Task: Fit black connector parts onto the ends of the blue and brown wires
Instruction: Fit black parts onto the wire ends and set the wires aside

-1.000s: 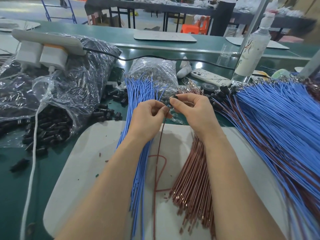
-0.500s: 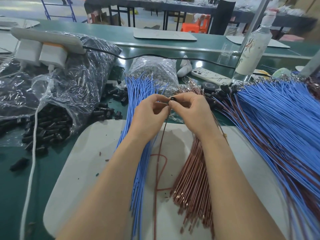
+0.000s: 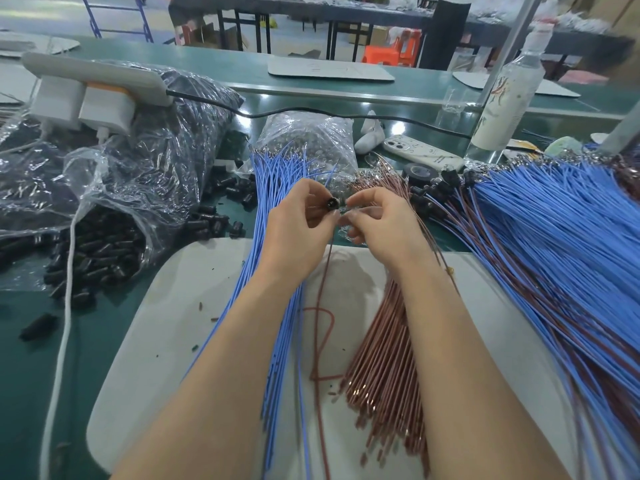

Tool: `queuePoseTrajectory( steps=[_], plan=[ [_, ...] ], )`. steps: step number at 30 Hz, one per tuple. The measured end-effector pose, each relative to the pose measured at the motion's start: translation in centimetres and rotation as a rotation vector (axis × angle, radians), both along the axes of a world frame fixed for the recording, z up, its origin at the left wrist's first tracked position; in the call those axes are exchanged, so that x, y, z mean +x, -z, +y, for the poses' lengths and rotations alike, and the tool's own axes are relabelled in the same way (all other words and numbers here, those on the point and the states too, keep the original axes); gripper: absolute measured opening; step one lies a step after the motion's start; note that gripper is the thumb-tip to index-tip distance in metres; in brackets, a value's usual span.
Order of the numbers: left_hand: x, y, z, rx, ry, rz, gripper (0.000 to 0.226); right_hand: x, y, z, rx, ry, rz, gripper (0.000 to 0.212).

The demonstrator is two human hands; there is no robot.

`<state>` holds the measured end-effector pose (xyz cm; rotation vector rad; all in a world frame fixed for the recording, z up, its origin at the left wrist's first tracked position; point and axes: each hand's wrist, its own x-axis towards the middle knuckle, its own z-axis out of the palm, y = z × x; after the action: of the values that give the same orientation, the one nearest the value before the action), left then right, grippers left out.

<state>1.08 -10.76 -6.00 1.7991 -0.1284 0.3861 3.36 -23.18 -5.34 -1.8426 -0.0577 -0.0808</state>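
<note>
Hands since a moment ago: the left hand (image 3: 298,226) and right hand (image 3: 381,226) were pressed tip to tip; now they have eased slightly apart, and the part has turned its open mouth up towards the person.
Left fingers (image 3: 310,190): curled, pinching the black connector (image 3: 333,203) between thumb and forefinger.
Right fingers (image 3: 360,199): drawn together just beside the connector, apparently nipping the top end of the brown wire (image 3: 323,271); the tip itself is too small to make out.
Black connector: a short, dark, round sleeve, hollow at the visible end, held above the worktop (image 3: 20,341).
Brown wire: hangs from between the two sets of fingers and loops loosely over the white mat (image 3: 173,323) below the wrists.
Step in hand: I'd judge it to be lining up a wire end with the connector's opening, not yet seated.
Next move: likely a straight push of the tip into that mouth, calling for steady aim and a firm hold by the left fingers.
Stock: blue wires (image 3: 273,209) lie under the left fingers; loose brown wires (image 3: 381,358) lie beneath the right wrist.
</note>
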Motion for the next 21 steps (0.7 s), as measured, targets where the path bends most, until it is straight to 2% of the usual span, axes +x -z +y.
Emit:
queuePoseTrajectory(
  steps=[5, 13, 17, 21],
  plan=[
    [0.04, -0.08, -0.15, -0.022, 0.024, -0.030, 0.019, 0.13, 0.17, 0.34, -0.186, 0.074, -0.088, 0.038],
    [0.02, -0.49, -0.11, 0.028, -0.021, -0.071, 0.019, 0.03, 0.50, 0.38, -0.253, -0.103, -0.102, 0.011],
    [0.04, -0.44, -0.13, 0.055, -0.058, -0.094, 0.019, -0.16, 0.50, 0.43, -0.303, -0.092, -0.152, 0.009],
    [0.26, -0.32, 0.17, 0.066, -0.067, -0.038, 0.014, -0.37, 0.56, 0.54, -0.398, -0.076, -0.257, 0.015]
  ],
)
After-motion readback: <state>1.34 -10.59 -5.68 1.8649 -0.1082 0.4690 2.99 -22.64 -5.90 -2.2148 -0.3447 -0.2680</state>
